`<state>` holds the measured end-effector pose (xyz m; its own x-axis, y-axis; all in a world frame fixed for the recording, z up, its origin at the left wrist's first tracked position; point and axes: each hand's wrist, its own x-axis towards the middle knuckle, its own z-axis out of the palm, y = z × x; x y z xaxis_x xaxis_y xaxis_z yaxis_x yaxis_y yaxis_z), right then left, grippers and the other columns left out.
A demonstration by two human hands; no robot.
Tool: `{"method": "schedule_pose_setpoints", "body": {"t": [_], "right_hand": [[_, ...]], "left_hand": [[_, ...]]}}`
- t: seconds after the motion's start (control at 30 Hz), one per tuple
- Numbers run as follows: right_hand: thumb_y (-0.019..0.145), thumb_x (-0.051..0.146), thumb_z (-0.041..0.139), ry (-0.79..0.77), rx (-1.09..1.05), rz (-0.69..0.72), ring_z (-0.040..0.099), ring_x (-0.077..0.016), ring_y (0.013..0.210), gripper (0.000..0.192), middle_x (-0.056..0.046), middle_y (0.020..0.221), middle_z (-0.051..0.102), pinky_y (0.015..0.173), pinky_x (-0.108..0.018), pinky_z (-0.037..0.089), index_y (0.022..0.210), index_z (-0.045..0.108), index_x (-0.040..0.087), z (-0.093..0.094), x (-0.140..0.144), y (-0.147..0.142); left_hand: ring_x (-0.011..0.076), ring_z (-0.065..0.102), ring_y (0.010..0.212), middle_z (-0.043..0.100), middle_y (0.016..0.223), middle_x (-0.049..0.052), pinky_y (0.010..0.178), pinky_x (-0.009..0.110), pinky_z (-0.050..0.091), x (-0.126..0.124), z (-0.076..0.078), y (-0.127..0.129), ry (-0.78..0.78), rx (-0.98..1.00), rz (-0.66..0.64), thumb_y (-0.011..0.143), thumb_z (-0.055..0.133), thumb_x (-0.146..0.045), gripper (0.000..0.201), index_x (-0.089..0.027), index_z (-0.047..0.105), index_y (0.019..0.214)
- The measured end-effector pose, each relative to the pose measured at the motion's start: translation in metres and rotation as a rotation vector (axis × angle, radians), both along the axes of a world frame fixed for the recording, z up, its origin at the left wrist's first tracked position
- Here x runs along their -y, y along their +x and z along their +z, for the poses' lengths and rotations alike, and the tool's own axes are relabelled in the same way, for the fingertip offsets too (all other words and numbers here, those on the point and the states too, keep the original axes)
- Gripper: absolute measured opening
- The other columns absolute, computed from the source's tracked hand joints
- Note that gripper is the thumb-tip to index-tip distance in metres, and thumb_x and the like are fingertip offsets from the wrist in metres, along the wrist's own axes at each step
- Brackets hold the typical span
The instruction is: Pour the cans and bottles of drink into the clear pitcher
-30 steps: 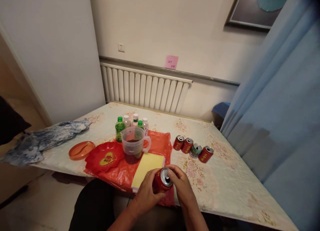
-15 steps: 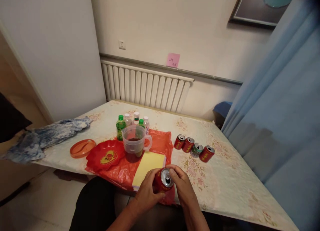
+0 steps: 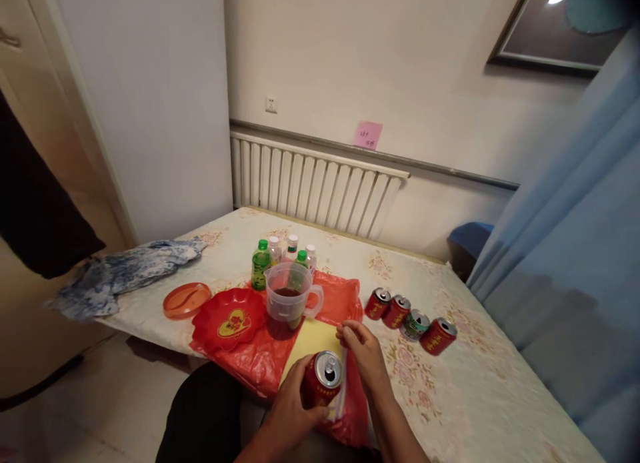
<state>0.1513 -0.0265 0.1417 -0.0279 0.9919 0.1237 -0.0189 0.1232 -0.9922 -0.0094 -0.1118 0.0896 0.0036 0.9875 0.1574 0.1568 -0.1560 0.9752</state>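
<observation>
Right hand [image 3: 364, 348] has lifted off the can [image 3: 323, 379]; left hand [image 3: 293, 403] still holds it.

This is a room in a home, lived in rather than fitted out for work. A white ribbed radiator [image 3: 320, 193] runs along the far wall under a grey pipe, with a wall socket [image 3: 271, 105] above its left end and a pink sticky note [image 3: 368, 135] stuck above its right end. A framed picture [image 3: 555, 23] hangs high at the right, and a long blue curtain [image 3: 575, 249] falls beside the table's right edge. The table [image 3: 465, 389] wears a flowered cloth (a household pattern, pale with pink blooms). At its left corner lies a crumpled blue-and-white garment [image 3: 125, 276], close to a wooden door [image 3: 30, 116].
</observation>
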Motion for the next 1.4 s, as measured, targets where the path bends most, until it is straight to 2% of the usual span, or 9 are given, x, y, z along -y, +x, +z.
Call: {"method": "schedule_pose_setpoints", "body": {"t": [0.1,0.2,0.37,0.5,0.77,0.97,1.07,1.23,1.4], "right_hand": [[0.073,0.051,0.068,0.050,0.033,-0.021,0.068,-0.0237,0.084,0.040,-0.007,0.087,0.072,0.078,-0.037,0.053,0.092,0.067,0.017,0.001,-0.028,-0.014],[0.074,0.052,0.066,0.085,0.075,-0.035,0.067,-0.0243,0.089,0.041,-0.008,0.093,0.071,0.080,-0.037,0.053,0.096,0.067,0.017,0.001,-0.052,-0.028],[0.081,0.053,0.057,0.166,0.169,-0.008,0.063,-0.0218,0.095,0.039,-0.005,0.101,0.070,0.083,-0.034,0.050,0.100,0.066,0.020,0.003,-0.075,-0.052],[0.087,0.058,0.046,0.202,0.190,0.059,0.061,-0.0200,0.081,0.040,-0.001,0.082,0.069,0.075,-0.030,0.048,0.082,0.066,0.023,0.007,-0.083,-0.067],[0.087,0.063,0.042,0.079,0.046,0.184,0.050,-0.0181,0.054,0.052,0.000,0.054,0.056,0.060,-0.032,0.042,0.055,0.055,0.025,-0.001,-0.095,-0.079],[0.084,0.058,0.045,0.022,-0.028,0.150,0.035,-0.0140,0.043,0.048,0.006,0.042,0.035,0.050,-0.030,0.036,0.049,0.040,0.026,-0.001,-0.094,-0.094],[0.084,0.054,0.045,0.017,-0.069,0.091,0.030,-0.0125,0.042,0.046,0.007,0.043,0.032,0.048,-0.028,0.035,0.049,0.036,0.026,0.002,-0.091,-0.103],[0.083,0.047,0.049,0.041,-0.137,0.026,0.030,-0.0112,0.042,0.040,0.008,0.045,0.034,0.047,-0.027,0.034,0.051,0.038,0.025,0.016,-0.089,-0.107],[0.080,0.044,0.055,0.102,-0.218,-0.039,0.028,-0.0090,0.040,0.041,0.009,0.040,0.033,0.047,-0.025,0.034,0.047,0.039,0.023,0.055,-0.084,-0.088]], "left_hand": [[0.0292,0.048,0.127,0.055,0.135,0.008,0.110,0.042,0.036,0.001,-0.006,-0.008,-0.061,0.023,0.041,0.053,0.066,-0.006,0.081,-0.022,0.048,0.130],[0.0303,0.048,0.127,0.055,0.134,0.009,0.111,0.042,0.036,0.001,-0.013,-0.017,-0.090,0.038,0.074,0.050,0.066,-0.005,0.081,-0.021,0.049,0.128],[0.0321,0.048,0.127,0.057,0.133,0.009,0.111,0.044,0.035,0.000,-0.020,-0.026,-0.132,0.032,0.126,0.048,0.064,-0.005,0.081,-0.022,0.051,0.127],[0.0321,0.048,0.127,0.058,0.132,0.009,0.111,0.044,0.035,-0.002,-0.023,-0.032,-0.146,0.052,0.128,0.047,0.066,-0.004,0.084,-0.021,0.050,0.128],[0.0344,0.049,0.126,0.059,0.132,0.009,0.110,0.047,0.036,-0.005,-0.032,-0.038,-0.172,0.071,0.156,0.046,0.071,-0.007,0.085,-0.022,0.053,0.127],[0.0330,0.049,0.126,0.058,0.133,0.008,0.111,0.045,0.035,-0.006,-0.036,-0.044,-0.162,0.052,0.135,0.047,0.071,-0.006,0.087,-0.023,0.050,0.129],[0.0341,0.048,0.127,0.059,0.132,0.008,0.110,0.046,0.035,-0.003,-0.035,-0.048,-0.165,0.032,0.142,0.047,0.072,-0.008,0.085,-0.023,0.051,0.128],[0.0348,0.048,0.127,0.058,0.133,0.010,0.111,0.046,0.034,0.002,-0.035,-0.052,-0.197,-0.011,0.199,0.047,0.072,-0.008,0.083,-0.021,0.052,0.127],[0.0334,0.050,0.125,0.059,0.132,0.010,0.109,0.044,0.037,0.007,-0.031,-0.051,-0.164,0.029,0.206,0.049,0.073,-0.009,0.082,-0.020,0.053,0.127]]}}
